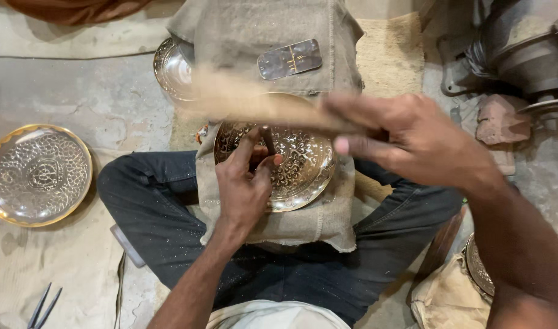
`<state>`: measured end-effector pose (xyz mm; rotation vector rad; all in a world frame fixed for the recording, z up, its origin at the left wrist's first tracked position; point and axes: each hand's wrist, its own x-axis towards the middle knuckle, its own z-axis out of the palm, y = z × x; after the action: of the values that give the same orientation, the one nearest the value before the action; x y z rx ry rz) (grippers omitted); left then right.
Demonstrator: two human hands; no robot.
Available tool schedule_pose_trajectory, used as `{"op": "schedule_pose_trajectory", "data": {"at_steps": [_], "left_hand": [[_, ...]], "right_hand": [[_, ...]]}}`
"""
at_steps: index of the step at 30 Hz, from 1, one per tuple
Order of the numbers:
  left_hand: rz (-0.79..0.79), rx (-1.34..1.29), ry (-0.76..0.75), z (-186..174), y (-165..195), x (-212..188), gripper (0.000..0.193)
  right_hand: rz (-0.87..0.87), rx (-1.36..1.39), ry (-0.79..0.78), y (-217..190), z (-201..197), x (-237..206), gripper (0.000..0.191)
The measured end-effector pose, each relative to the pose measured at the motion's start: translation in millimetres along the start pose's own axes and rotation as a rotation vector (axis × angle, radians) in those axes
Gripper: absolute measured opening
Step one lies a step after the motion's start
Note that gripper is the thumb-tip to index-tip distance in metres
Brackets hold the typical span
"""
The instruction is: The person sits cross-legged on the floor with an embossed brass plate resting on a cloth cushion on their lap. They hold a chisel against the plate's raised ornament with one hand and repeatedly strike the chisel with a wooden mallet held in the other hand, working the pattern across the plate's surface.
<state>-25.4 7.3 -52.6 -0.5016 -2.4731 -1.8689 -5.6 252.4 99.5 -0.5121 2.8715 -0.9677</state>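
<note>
Chasing mostly covers brass plate; my left hand pinches punch near centre, right hand fisted on blurred wooden mallet. Centre patch looks left.

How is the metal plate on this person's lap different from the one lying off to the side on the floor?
The lap plate rests on burlap cloth over the knees, partly hidden by the left hand holding a punch on it; the floor plate lies untouched and fully in view. The lap plate looks golden all over; the floor plate looks silvery with a golden rim. The right hand swings a blurred wooden tool above the lap plate only. Both are round with embossed patterns.
</note>
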Motion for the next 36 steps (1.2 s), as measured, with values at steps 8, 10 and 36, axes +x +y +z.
{"op": "schedule_pose_trajectory", "data": {"at_steps": [8, 10, 36], "left_hand": [[-0.005, 0.032, -0.004, 1, -4, 0, 0.055], [0.003, 0.029, 0.000, 1, -5, 1, 0.055], [-0.010, 0.060, -0.027, 2, -3, 2, 0.049]], "right_hand": [[-0.014, -0.177, -0.039, -2, -1, 2, 0.047], [0.027, -0.037, -0.034, -2, -1, 3, 0.049], [0.063, -0.071, -0.062, 8, 4, -7, 0.056]]}}
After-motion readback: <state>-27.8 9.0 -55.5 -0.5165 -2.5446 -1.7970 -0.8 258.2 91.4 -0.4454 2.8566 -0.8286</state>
